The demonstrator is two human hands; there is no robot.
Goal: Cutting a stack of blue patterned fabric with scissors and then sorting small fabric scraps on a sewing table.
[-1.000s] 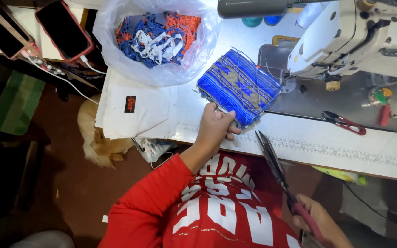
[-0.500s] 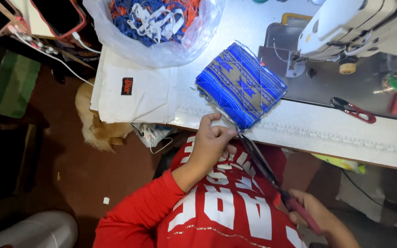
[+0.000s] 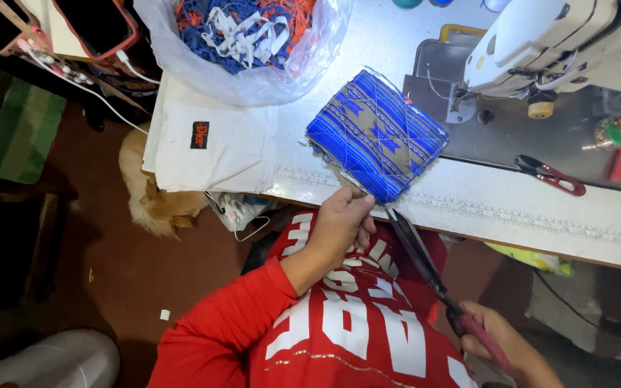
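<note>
A blue-and-tan quilted fabric piece [image 3: 376, 134] lies on the white desk [image 3: 512, 208], its near edge overhanging toward me. My left hand [image 3: 339, 223] pinches that edge, fingers closed on it, forearm reaching up from my lap. My right hand [image 3: 501, 345], low by my hip, grips long scissors [image 3: 415, 248], blades angled at the pinched edge. A slip here, I judge, could nick the stitching or my fingertips.

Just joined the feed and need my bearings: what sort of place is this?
Most likely a small sewing or tailoring workshop. A white sewing machine stands on the table, a clear bag of fabric scraps sits beside it, and the right hand holds scissors at a blue quilted fabric piece.
</note>
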